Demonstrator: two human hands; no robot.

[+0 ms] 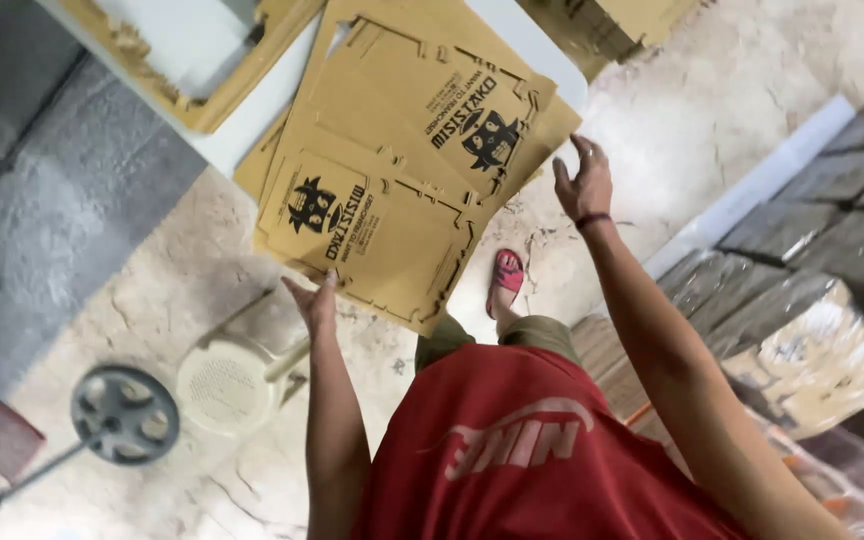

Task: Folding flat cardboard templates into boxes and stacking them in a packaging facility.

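Observation:
A stack of flat brown die-cut cardboard sheets point(402, 150) with black printed figures lies on a white table point(242, 125) and overhangs its edge. My left hand point(314, 302) is raised under the stack's lower corner, fingertips against the edge of the top sheets, fingers spread. My right hand point(584, 182) is lifted beside the stack's right edge, palm open and fingers apart, holding nothing; a dark band is on its wrist. I wear a red shirt point(532, 450).
A cream plastic stool point(224, 382) and a grey weight plate on a bar point(124, 413) stand on the cracked concrete floor at left. My foot in a red sandal point(505, 275) is below the stack. Grey stacked slabs point(832, 220) and a plastic-wrapped bundle point(822, 360) are at right.

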